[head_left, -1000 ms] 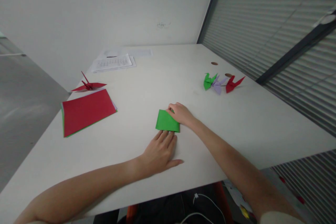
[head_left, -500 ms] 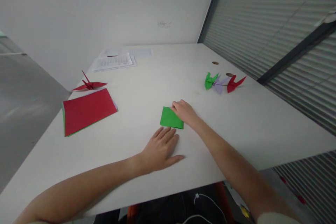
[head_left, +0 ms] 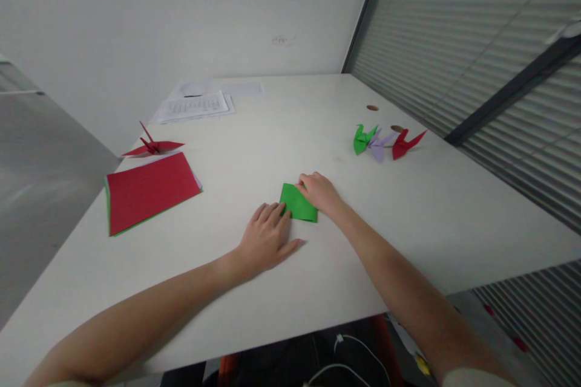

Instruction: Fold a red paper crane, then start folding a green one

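A folded square of green origami paper (head_left: pixel 299 204) lies flat on the white table in front of me. At its upper right edge my right hand (head_left: pixel 320 192) has its fingers curled together and gripping the paper, covering that corner. My left hand (head_left: pixel 265 236) rests palm down with fingers stretched out and thumb apart. Its fingertips lie at the paper's lower left edge, hiding a little of it.
On the left, a red paper crane (head_left: pixel 153 146) stands behind a stack of coloured sheets (head_left: pixel 152 193), red on top. Printed papers (head_left: pixel 195 107) lie at the back. Green (head_left: pixel 362 139), lilac (head_left: pixel 376 146) and red (head_left: pixel 403 145) cranes stand at the right.
My left hand has slid left and slightly away from me, from below the green paper onto its lower left edge. My right hand has stayed at the upper right edge.
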The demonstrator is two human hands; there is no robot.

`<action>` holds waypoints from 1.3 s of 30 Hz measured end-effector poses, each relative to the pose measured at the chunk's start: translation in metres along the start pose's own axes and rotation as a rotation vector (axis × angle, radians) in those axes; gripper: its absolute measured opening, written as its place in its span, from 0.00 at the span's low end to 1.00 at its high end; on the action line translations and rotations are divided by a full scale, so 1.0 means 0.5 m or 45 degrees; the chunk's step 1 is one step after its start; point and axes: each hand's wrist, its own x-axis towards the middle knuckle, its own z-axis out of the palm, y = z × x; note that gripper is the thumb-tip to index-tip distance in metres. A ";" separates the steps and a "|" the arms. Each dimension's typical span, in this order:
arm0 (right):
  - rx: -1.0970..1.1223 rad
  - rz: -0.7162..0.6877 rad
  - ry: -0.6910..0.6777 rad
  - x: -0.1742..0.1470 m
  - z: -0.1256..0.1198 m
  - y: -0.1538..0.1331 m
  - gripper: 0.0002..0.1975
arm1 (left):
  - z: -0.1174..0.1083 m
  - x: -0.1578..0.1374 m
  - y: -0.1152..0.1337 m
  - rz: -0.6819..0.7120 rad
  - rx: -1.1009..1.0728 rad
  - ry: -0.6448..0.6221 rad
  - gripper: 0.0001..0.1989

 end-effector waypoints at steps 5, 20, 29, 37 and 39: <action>-0.002 0.052 -0.036 0.003 -0.003 -0.002 0.12 | 0.001 -0.003 0.007 -0.036 0.034 0.001 0.29; 0.033 0.150 -0.134 0.011 -0.012 -0.010 0.22 | -0.025 0.015 -0.002 -0.110 0.009 -0.048 0.21; -0.014 0.288 -0.045 -0.001 -0.010 -0.042 0.30 | -0.037 0.059 -0.125 0.084 -0.491 -0.172 0.15; -0.013 0.279 -0.010 -0.005 -0.005 -0.042 0.27 | -0.018 0.061 -0.151 0.157 -0.598 -0.026 0.16; -0.004 0.280 -0.014 -0.005 -0.005 -0.042 0.27 | -0.017 0.060 -0.155 0.144 -0.619 -0.024 0.19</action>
